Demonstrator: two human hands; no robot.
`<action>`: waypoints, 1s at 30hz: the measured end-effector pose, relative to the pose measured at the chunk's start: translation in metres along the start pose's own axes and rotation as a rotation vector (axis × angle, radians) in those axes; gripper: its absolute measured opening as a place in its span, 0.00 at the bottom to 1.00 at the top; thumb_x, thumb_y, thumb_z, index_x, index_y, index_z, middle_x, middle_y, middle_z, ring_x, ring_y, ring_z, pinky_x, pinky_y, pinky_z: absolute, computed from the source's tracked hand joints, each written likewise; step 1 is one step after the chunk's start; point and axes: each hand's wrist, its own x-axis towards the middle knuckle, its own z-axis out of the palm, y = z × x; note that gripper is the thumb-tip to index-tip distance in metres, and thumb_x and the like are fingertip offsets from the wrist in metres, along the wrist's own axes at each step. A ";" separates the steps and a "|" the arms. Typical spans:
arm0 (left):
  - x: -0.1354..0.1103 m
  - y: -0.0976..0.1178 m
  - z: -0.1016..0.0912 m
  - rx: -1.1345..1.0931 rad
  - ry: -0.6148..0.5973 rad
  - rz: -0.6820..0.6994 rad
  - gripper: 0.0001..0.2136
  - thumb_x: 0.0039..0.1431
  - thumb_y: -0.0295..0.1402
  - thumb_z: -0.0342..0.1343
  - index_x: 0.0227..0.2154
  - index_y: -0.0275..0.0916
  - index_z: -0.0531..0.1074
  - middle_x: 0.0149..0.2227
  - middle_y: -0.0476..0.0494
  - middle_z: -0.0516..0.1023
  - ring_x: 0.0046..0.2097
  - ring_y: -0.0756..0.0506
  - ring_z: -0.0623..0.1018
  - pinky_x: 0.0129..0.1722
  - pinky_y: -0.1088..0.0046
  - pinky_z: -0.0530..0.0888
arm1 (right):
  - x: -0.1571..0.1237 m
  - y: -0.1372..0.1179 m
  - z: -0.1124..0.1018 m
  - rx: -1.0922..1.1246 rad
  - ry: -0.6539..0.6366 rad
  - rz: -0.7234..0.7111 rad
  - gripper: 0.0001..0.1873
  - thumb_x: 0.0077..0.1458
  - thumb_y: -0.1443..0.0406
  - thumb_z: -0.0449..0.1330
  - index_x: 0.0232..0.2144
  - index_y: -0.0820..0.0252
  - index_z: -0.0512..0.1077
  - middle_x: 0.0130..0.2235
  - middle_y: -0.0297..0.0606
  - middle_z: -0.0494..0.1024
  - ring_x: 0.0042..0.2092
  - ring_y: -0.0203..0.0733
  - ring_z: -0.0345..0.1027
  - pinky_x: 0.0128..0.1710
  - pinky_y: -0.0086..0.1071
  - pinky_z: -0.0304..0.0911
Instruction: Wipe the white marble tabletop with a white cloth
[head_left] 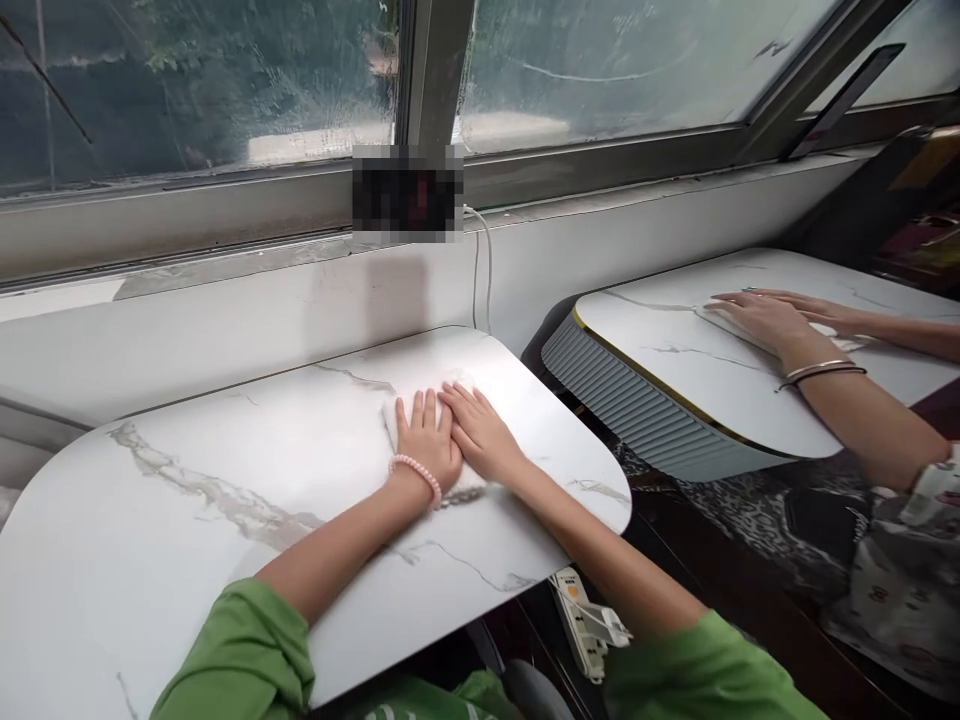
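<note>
Our left hand (429,445) and right hand (486,432) lay flat, grip wide; we needed even palm pressure over that white cloth (466,483), seemingly folded!

The person wears a green top (420,698) with white marks (390,712) low on its front. The left sleeve (244,650), creased, and the right sleeve (720,670) leave both forearms bare. A bracelet (415,463) of small, round, pale pink beads circles the left wrist (407,488).
</note>
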 end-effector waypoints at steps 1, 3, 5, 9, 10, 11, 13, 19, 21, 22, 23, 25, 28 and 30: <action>-0.013 0.007 0.000 -0.006 -0.006 0.024 0.28 0.63 0.34 0.41 0.64 0.29 0.54 0.67 0.32 0.51 0.68 0.34 0.50 0.65 0.43 0.44 | -0.017 -0.006 -0.003 0.000 0.007 0.002 0.27 0.62 0.64 0.42 0.62 0.65 0.58 0.65 0.45 0.58 0.68 0.46 0.46 0.66 0.50 0.44; -0.039 0.019 -0.002 -0.016 -0.017 0.075 0.28 0.63 0.35 0.42 0.64 0.29 0.55 0.67 0.31 0.51 0.68 0.33 0.50 0.65 0.43 0.46 | -0.049 -0.020 -0.009 -0.006 0.024 0.018 0.27 0.63 0.64 0.41 0.63 0.64 0.56 0.66 0.45 0.57 0.68 0.45 0.45 0.66 0.51 0.44; -0.061 0.026 -0.003 -0.021 -0.021 0.129 0.28 0.63 0.37 0.42 0.64 0.29 0.55 0.67 0.31 0.51 0.68 0.33 0.50 0.65 0.42 0.47 | -0.075 -0.035 -0.013 -0.016 0.044 0.037 0.28 0.63 0.64 0.41 0.64 0.63 0.54 0.66 0.45 0.57 0.68 0.45 0.44 0.66 0.52 0.45; -0.094 0.031 -0.004 -0.011 -0.016 0.204 0.29 0.63 0.39 0.42 0.64 0.28 0.54 0.67 0.30 0.52 0.68 0.31 0.49 0.64 0.41 0.48 | -0.106 -0.058 -0.013 -0.033 0.059 0.051 0.30 0.62 0.65 0.41 0.66 0.58 0.50 0.66 0.45 0.57 0.68 0.47 0.44 0.65 0.55 0.48; -0.100 0.031 -0.004 -0.008 -0.016 0.208 0.30 0.63 0.39 0.41 0.65 0.28 0.53 0.67 0.30 0.52 0.68 0.31 0.49 0.64 0.41 0.48 | -0.109 -0.061 -0.013 -0.037 0.058 0.051 0.30 0.62 0.66 0.41 0.66 0.58 0.50 0.66 0.45 0.57 0.68 0.47 0.44 0.65 0.55 0.48; -0.103 0.031 -0.004 -0.005 -0.016 0.209 0.30 0.63 0.39 0.42 0.65 0.28 0.53 0.67 0.30 0.52 0.68 0.31 0.49 0.64 0.41 0.48 | -0.111 -0.064 -0.012 -0.040 0.056 0.051 0.30 0.61 0.66 0.41 0.66 0.58 0.50 0.66 0.45 0.57 0.68 0.47 0.44 0.64 0.55 0.48; -0.107 0.030 -0.004 0.000 -0.020 0.206 0.30 0.63 0.39 0.42 0.65 0.28 0.53 0.67 0.30 0.52 0.68 0.31 0.49 0.64 0.41 0.48 | -0.112 -0.066 -0.011 -0.044 0.049 0.049 0.30 0.61 0.67 0.41 0.65 0.59 0.51 0.66 0.45 0.57 0.68 0.47 0.45 0.65 0.55 0.48; -0.092 0.020 -0.007 -0.020 -0.047 0.208 0.29 0.64 0.38 0.41 0.65 0.29 0.53 0.67 0.30 0.51 0.68 0.32 0.49 0.64 0.42 0.48 | -0.096 -0.064 -0.008 -0.066 0.045 0.069 0.29 0.60 0.67 0.42 0.63 0.64 0.56 0.65 0.46 0.59 0.68 0.47 0.46 0.65 0.53 0.47; -0.082 0.011 -0.008 -0.033 -0.052 0.198 0.28 0.64 0.37 0.41 0.64 0.29 0.54 0.67 0.30 0.51 0.68 0.33 0.50 0.65 0.43 0.47 | -0.084 -0.062 -0.004 -0.074 0.047 0.083 0.29 0.59 0.67 0.42 0.62 0.64 0.57 0.65 0.45 0.60 0.67 0.46 0.47 0.65 0.52 0.47; -0.077 0.006 -0.008 -0.037 -0.048 0.190 0.28 0.64 0.36 0.42 0.64 0.29 0.54 0.67 0.30 0.51 0.68 0.33 0.51 0.65 0.43 0.47 | -0.076 -0.061 -0.002 -0.077 0.048 0.088 0.29 0.59 0.68 0.42 0.62 0.64 0.57 0.65 0.45 0.60 0.67 0.46 0.48 0.65 0.52 0.47; -0.071 0.000 -0.008 -0.039 -0.041 0.180 0.27 0.63 0.36 0.42 0.64 0.30 0.55 0.67 0.31 0.52 0.68 0.34 0.51 0.65 0.43 0.47 | -0.066 -0.060 0.001 -0.080 0.049 0.091 0.29 0.58 0.68 0.42 0.62 0.64 0.58 0.65 0.44 0.60 0.67 0.46 0.48 0.65 0.51 0.47; -0.056 -0.014 -0.009 -0.041 -0.016 0.148 0.27 0.63 0.34 0.43 0.63 0.31 0.56 0.67 0.32 0.54 0.68 0.35 0.53 0.65 0.45 0.47 | -0.042 -0.058 0.008 -0.077 0.050 0.096 0.29 0.58 0.68 0.42 0.61 0.64 0.59 0.64 0.45 0.61 0.67 0.46 0.49 0.65 0.51 0.47; -0.027 -0.042 -0.010 -0.037 0.019 0.055 0.25 0.63 0.33 0.42 0.63 0.33 0.57 0.66 0.35 0.56 0.67 0.38 0.54 0.66 0.48 0.46 | 0.006 -0.055 0.017 -0.038 0.044 0.107 0.28 0.57 0.68 0.43 0.59 0.65 0.62 0.63 0.45 0.63 0.66 0.47 0.51 0.65 0.50 0.46; -0.004 -0.064 -0.012 -0.025 0.031 -0.005 0.25 0.64 0.32 0.42 0.63 0.34 0.58 0.66 0.36 0.57 0.67 0.39 0.55 0.66 0.49 0.46 | 0.041 -0.053 0.024 0.000 0.036 0.107 0.27 0.57 0.69 0.43 0.58 0.66 0.63 0.63 0.45 0.63 0.66 0.47 0.51 0.65 0.49 0.45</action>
